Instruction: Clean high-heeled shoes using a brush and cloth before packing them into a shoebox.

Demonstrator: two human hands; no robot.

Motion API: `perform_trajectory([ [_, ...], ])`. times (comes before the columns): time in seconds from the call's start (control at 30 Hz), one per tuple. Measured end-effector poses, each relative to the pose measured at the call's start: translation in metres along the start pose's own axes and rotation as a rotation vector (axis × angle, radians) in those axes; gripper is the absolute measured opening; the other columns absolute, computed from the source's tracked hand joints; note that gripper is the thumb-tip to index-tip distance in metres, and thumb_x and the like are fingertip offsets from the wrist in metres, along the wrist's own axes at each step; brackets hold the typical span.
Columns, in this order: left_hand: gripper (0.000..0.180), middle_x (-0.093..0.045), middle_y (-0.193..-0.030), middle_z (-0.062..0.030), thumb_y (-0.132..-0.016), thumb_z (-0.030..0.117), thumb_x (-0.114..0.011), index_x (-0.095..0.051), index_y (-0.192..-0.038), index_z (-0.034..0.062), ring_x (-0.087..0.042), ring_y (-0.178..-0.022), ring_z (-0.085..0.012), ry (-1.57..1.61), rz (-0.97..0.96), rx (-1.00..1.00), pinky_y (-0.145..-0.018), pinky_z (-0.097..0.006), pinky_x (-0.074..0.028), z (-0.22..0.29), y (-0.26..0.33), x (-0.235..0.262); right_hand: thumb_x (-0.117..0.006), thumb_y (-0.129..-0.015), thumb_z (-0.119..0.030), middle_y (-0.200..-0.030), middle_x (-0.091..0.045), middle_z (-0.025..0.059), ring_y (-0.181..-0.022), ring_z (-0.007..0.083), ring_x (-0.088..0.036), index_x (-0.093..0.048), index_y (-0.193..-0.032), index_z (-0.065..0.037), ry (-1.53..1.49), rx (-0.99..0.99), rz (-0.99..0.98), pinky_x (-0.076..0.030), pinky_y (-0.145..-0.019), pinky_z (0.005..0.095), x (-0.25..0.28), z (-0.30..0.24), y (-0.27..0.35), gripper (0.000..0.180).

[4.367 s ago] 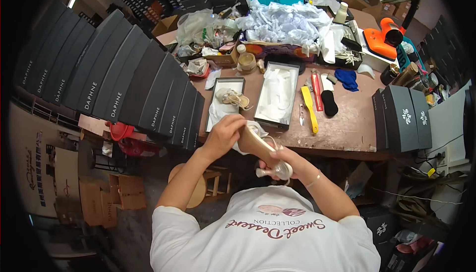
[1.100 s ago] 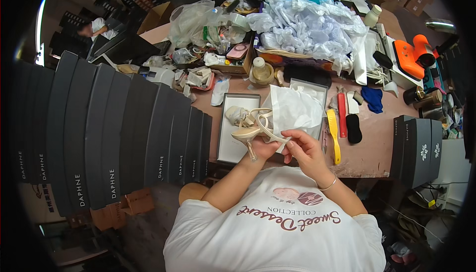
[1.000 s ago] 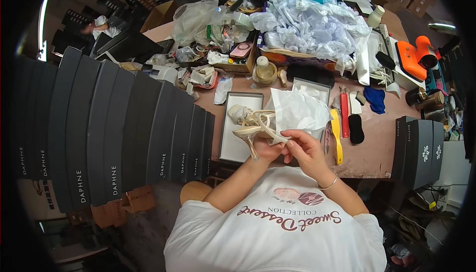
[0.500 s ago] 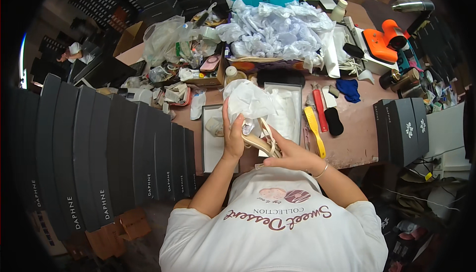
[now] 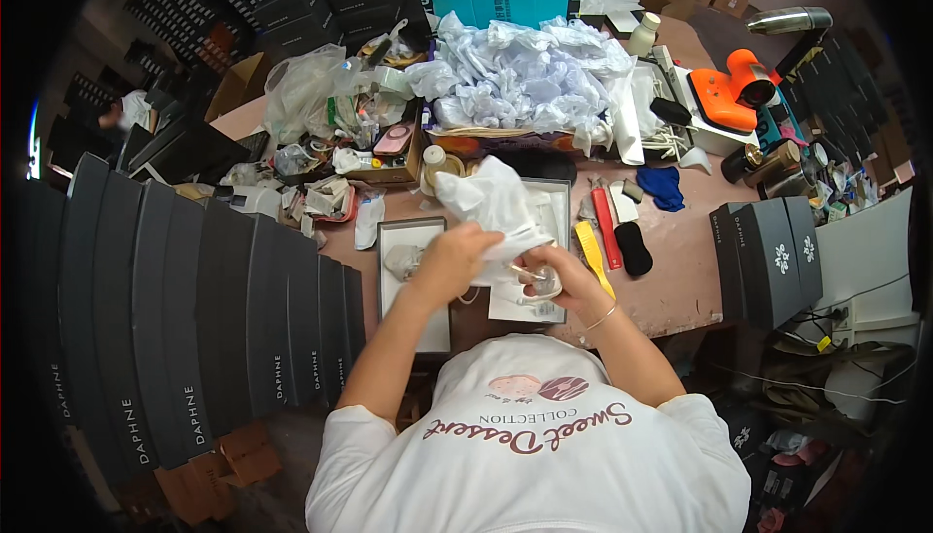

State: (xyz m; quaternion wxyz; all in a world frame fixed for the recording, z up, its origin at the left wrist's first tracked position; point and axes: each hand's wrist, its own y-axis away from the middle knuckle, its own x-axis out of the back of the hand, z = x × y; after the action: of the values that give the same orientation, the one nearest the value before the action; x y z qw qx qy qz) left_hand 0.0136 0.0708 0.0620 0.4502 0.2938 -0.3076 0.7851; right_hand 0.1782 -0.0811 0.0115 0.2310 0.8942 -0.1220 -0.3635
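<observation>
A light strappy sandal (image 5: 541,283) is in my right hand (image 5: 571,287), whose fingers are wrapped round its strap end. White tissue paper (image 5: 491,205) covers the rest of the sandal. My left hand (image 5: 452,261) is closed on the tissue, its fingers pinching the near side. Under my hands stands a grey shoe box (image 5: 556,311) with white paper in it. Left of it lies another grey tray-like box part (image 5: 418,332), holding a small wrapped bundle (image 5: 402,261).
A bin heaped with crumpled white tissue (image 5: 530,71) stands behind. To the right lie a yellow brush (image 5: 591,253), a red tool (image 5: 605,227), a black pad (image 5: 634,248) and a blue cloth (image 5: 661,188). Dark shoe boxes (image 5: 228,309) line the left; more boxes (image 5: 768,256) stand right.
The tissue now lies over the sandal, which showed bare before. My left hand has moved down onto the paper, and my right hand has shifted to the sandal's strap end.
</observation>
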Motion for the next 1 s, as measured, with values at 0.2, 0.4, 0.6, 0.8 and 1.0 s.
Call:
perform_trajectory([
  [0.2, 0.031, -0.061, -0.089, -0.0146, -0.071, -0.005, -0.058, -0.064, -0.101, -0.0005, -0.061, -0.083, -0.0309, 0.209, 0.178, 0.143, -0.075, -0.034, -0.049, -0.016, -0.013, -0.012, -0.048, -0.088, -0.029, -0.101, -0.056, 0.0185, -0.069, 0.0172, -0.048, -0.04, -0.129, -0.001, -0.635, -0.239, -0.347, -0.043, -0.056, 0.0283, 0.031, 0.017, 0.033, 0.049],
  [0.4, 0.027, -0.06, -0.088, -0.0131, -0.073, -0.006, -0.058, -0.066, -0.099, -0.0007, -0.061, -0.081, -0.0268, 0.207, 0.175, 0.011, -0.073, -0.033, -0.048, 0.02, -0.014, -0.038, -0.05, -0.087, -0.028, -0.106, -0.056, 0.0178, -0.072, 0.018, -0.05, -0.041, -0.129, -0.002, -0.681, -0.185, -0.478, -0.044, -0.057, 0.0298, 0.027, 0.022, 0.042, 0.051],
  [0.6, 0.044, -0.056, -0.079, -0.0099, -0.068, -0.009, -0.058, -0.067, -0.108, 0.0042, -0.058, -0.067, -0.0239, 0.255, 0.271, -0.185, -0.059, -0.031, -0.047, 0.087, 0.006, -0.039, -0.049, -0.088, -0.015, -0.124, -0.054, 0.0149, -0.108, 0.0247, -0.056, -0.044, -0.131, -0.005, -0.571, 0.238, 0.094, -0.049, -0.088, 0.0372, -0.016, 0.003, 0.042, 0.044],
  [0.8, 0.056, -0.053, -0.076, -0.0099, -0.063, -0.009, -0.055, -0.063, -0.116, 0.006, -0.056, -0.062, -0.0231, 0.334, 0.106, -0.268, -0.054, -0.033, -0.046, 0.104, 0.009, -0.071, -0.05, -0.089, -0.017, -0.13, -0.051, 0.0141, -0.117, 0.0274, -0.052, -0.043, -0.133, -0.005, -0.452, 0.475, 0.129, -0.044, -0.098, 0.038, -0.016, -0.003, 0.033, 0.046],
  [1.0, 0.054, -0.058, -0.093, -0.0153, -0.073, 0.002, -0.065, -0.055, -0.126, 0.0054, -0.062, -0.082, -0.0266, 0.337, -0.351, -0.339, -0.064, -0.032, -0.051, 0.107, 0.012, -0.104, -0.051, -0.091, -0.022, -0.133, -0.049, 0.0138, -0.121, 0.0291, -0.049, -0.041, -0.135, -0.004, -0.182, 0.535, 0.213, -0.041, -0.101, 0.0383, -0.003, 0.003, 0.029, 0.049],
])
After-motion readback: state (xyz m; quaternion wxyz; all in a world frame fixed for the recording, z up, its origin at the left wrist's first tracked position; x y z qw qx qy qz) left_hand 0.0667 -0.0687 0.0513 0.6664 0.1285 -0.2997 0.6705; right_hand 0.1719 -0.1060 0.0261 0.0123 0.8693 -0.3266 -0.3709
